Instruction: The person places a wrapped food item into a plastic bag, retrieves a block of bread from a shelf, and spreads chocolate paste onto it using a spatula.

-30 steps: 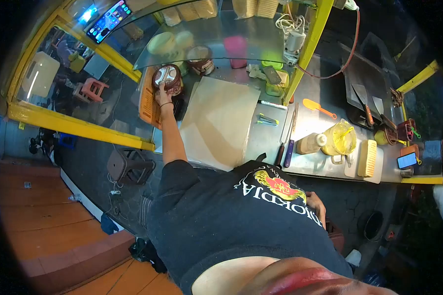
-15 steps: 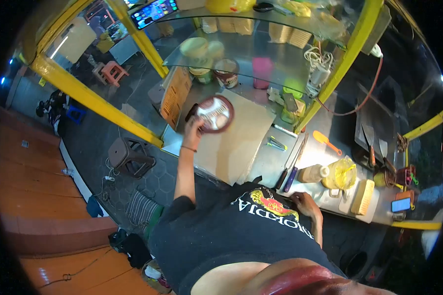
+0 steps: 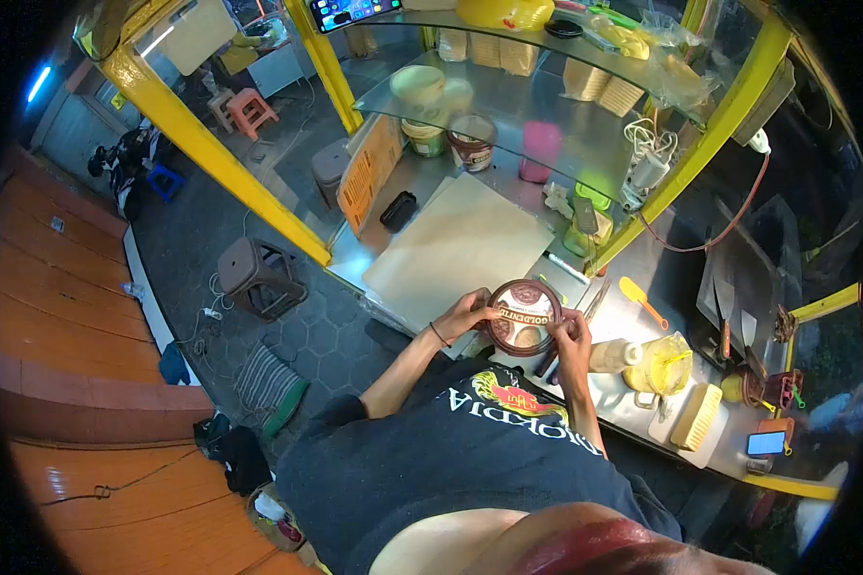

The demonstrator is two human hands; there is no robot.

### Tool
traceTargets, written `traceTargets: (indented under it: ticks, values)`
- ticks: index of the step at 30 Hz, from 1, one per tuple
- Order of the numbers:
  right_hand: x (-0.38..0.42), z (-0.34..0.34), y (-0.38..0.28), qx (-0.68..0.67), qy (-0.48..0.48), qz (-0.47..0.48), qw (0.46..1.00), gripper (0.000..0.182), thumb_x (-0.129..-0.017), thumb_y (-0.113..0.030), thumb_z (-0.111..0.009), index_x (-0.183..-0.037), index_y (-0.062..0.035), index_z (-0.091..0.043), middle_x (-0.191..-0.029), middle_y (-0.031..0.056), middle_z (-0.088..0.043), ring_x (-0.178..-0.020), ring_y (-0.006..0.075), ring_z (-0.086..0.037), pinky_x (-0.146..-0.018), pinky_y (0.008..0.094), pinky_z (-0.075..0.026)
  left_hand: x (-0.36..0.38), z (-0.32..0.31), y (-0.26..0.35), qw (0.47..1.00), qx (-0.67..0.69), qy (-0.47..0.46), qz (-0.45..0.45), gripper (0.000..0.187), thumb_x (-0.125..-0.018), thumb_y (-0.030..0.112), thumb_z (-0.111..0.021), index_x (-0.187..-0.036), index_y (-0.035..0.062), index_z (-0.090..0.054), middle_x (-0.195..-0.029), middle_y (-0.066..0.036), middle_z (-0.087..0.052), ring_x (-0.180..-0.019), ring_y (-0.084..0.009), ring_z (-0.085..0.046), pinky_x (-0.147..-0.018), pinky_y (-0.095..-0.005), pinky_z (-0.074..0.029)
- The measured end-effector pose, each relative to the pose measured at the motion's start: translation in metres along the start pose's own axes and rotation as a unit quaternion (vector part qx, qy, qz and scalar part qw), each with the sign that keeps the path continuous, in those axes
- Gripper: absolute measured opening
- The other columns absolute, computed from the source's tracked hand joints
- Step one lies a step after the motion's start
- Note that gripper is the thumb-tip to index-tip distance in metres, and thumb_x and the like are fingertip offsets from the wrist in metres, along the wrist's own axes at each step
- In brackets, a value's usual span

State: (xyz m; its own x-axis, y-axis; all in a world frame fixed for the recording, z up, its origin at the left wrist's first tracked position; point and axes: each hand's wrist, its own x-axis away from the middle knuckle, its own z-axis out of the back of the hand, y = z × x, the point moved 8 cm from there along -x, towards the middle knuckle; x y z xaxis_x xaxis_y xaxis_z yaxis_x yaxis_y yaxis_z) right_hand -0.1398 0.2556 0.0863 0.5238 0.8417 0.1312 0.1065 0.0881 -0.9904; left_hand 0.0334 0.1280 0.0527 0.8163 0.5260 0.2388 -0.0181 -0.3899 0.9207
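Note:
A round brown tub lid (image 3: pixel 525 321) with a printed white label is held between both hands, close in front of my dark shirt. My left hand (image 3: pixel 465 314) grips its left edge, thumb on the top face. On the opposite edge, my right hand (image 3: pixel 571 343) is closed with fingers and thumb on the rim. Under and behind the lid lie sheets of brown paper (image 3: pixel 460 244) on the metal counter. Knife handles (image 3: pixel 547 364) show partly beneath the lid and right hand.
Right of my hands stand a squeeze bottle (image 3: pixel 616 356), a yellow pitcher (image 3: pixel 664 364) and a brush (image 3: pixel 697 418). An orange spatula (image 3: pixel 642 302) lies behind them. A brown tub (image 3: pixel 471 151) stands under the glass shelf (image 3: pixel 547 144). A black case (image 3: pixel 399 209) is by the cardboard.
My left hand has brought the lid from over the paper's far left toward my body. My right hand has risen from the counter edge and taken hold of the lid. The view has shifted.

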Motion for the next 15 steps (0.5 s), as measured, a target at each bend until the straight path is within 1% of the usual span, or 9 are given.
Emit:
traceTargets:
  ticks: [1, 5, 8, 10, 11, 12, 13, 14, 15]
  values:
    - [0.001, 0.000, 0.001, 0.000, 0.001, 0.001, 1.000, 0.027, -0.083, -0.006, -0.063, -0.108, -0.0031, -0.054, -0.071, -0.0028, -0.055, -0.063, 0.0054, -0.051, -0.058, 0.0196, -0.042, -0.003, -0.001, -0.003, 1.000, -0.001, -0.008, -0.007, 0.025, -0.086, 0.025, -0.067, -0.095, 0.0085, -0.051, -0.088, 0.002, -0.055, -0.081, -0.0058, -0.055, -0.071, -0.0231, -0.048]
    - [0.008, 0.002, -0.003, -0.101, 0.053, -0.037, 0.993, 0.018, -0.082, -0.006, -0.064, -0.090, -0.0081, -0.048, -0.081, -0.0018, -0.054, -0.065, 0.0055, -0.050, -0.058, 0.0201, -0.042, -0.020, 0.002, -0.006, 0.999, -0.008, -0.039, -0.021, 0.020, -0.089, 0.021, -0.063, -0.101, 0.0071, -0.054, -0.094, 0.000, -0.058, -0.087, -0.0057, -0.054, -0.077, -0.0233, -0.047]
    - [0.005, 0.009, 0.024, -0.106, 0.043, -0.013, 0.993, 0.016, -0.080, -0.006, -0.064, -0.085, -0.0096, -0.049, -0.077, -0.0026, -0.053, -0.065, 0.0050, -0.050, -0.053, 0.0202, -0.044, -0.037, 0.023, 0.000, 0.997, -0.061, -0.040, -0.023, 0.014, -0.093, 0.018, -0.059, -0.101, 0.0063, -0.059, -0.089, -0.001, -0.060, -0.081, -0.0065, -0.057, -0.072, -0.0237, -0.049]
    - [0.010, 0.009, 0.026, -0.094, 0.061, -0.028, 0.993, 0.017, -0.080, -0.006, -0.064, -0.083, -0.0099, -0.047, -0.074, -0.0029, -0.053, -0.062, 0.0044, -0.048, -0.051, 0.0195, -0.042, -0.049, 0.104, 0.001, 0.967, -0.206, 0.053, -0.140, 0.016, -0.096, 0.017, -0.053, -0.100, 0.0050, -0.063, -0.089, -0.001, -0.064, -0.067, -0.0074, -0.056, -0.063, -0.0247, -0.050]
    - [0.011, 0.010, 0.028, -0.082, 0.076, -0.041, 0.993, 0.018, -0.080, -0.007, -0.064, -0.081, -0.0102, -0.045, -0.071, -0.0032, -0.052, -0.058, 0.0038, -0.047, -0.050, 0.0188, -0.041, -0.024, 0.135, 0.041, 0.931, -0.208, 0.212, -0.214, 0.019, -0.096, 0.018, -0.054, -0.091, 0.0048, -0.066, -0.080, -0.001, -0.065, -0.056, -0.0079, -0.054, -0.057, -0.0244, -0.049]
    - [0.012, 0.012, 0.028, -0.085, 0.082, -0.038, 0.992, 0.018, -0.080, -0.007, -0.064, -0.081, -0.0102, -0.045, -0.071, -0.0032, -0.052, -0.058, 0.0038, -0.047, -0.050, 0.0188, -0.041, -0.007, 0.186, 0.056, 0.879, -0.230, 0.343, -0.239, 0.022, -0.094, 0.021, -0.058, -0.083, 0.0054, -0.068, -0.072, -0.001, -0.063, -0.057, -0.0061, -0.053, -0.053, -0.0225, -0.045]
    - [0.014, 0.014, 0.032, -0.125, 0.098, -0.051, 0.986, 0.018, -0.080, -0.007, -0.064, -0.081, -0.0103, -0.045, -0.071, -0.0033, -0.052, -0.057, 0.0036, -0.046, -0.049, 0.0183, -0.040, 0.020, 0.226, 0.076, 0.815, -0.242, 0.474, -0.230, 0.024, -0.091, 0.025, -0.063, -0.078, 0.0050, -0.067, -0.067, -0.003, -0.061, -0.059, -0.0081, -0.053, -0.052, -0.0258, -0.042]
    - [0.014, 0.015, 0.036, -0.164, 0.111, -0.064, 0.978, 0.019, -0.080, -0.008, -0.064, -0.081, -0.0105, -0.045, -0.071, -0.0033, -0.052, -0.056, 0.0034, -0.046, -0.048, 0.0179, -0.039, 0.050, 0.258, 0.092, 0.696, -0.245, 0.589, -0.328, 0.033, -0.087, 0.032, -0.068, -0.072, 0.0034, -0.065, -0.058, -0.004, -0.055, -0.056, -0.0134, -0.051, -0.054, -0.0302, -0.043]
    - [0.013, 0.017, 0.037, -0.166, 0.112, -0.061, 0.978, 0.019, -0.080, -0.008, -0.064, -0.081, -0.0105, -0.045, -0.071, -0.0033, -0.052, -0.056, 0.0034, -0.046, -0.048, 0.0179, -0.039, 0.071, 0.286, 0.096, 0.665, -0.224, 0.654, -0.280, 0.034, -0.086, 0.035, -0.069, -0.080, 0.0018, -0.064, -0.065, -0.006, -0.058, -0.061, -0.0174, -0.054, -0.060, -0.0326, -0.045]
